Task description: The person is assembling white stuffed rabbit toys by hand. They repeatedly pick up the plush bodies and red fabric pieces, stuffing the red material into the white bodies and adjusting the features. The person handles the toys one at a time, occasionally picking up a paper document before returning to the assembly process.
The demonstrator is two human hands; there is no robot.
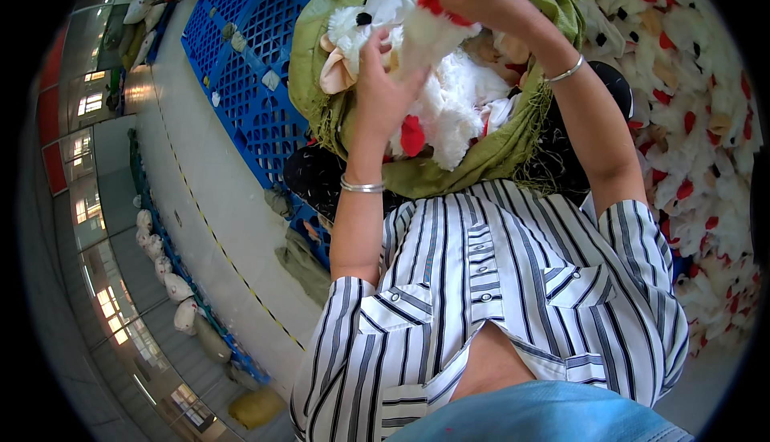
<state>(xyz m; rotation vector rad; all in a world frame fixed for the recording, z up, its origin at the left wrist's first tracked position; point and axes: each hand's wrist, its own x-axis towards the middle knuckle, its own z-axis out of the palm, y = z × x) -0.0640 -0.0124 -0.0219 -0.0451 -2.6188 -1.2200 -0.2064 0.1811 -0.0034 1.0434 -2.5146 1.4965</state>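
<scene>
In front of me, an olive-green woven sack [321,25] with frayed edges lies open, filled with white plush toy pieces [461,97]. Over it, my right hand [489,1] pinches the red end of a limp white plush piece [425,41], which looks slightly blurred. Lower and to the left, my left hand [385,93] is closed around the other end of that piece, partly hiding it. Just beyond my left fingers, a plush dog head [353,29] with a black nose and a pinkish ear rests on the sack. A red plush patch [412,135] shows below my left hand.
A large heap of white plush pieces with red and black parts [682,121] spreads on the right. Blue plastic pallets [249,65] lie to the left, with scraps on them. Past the pale floor [192,177] and its striped line, several white sacks [176,285] stand in a row.
</scene>
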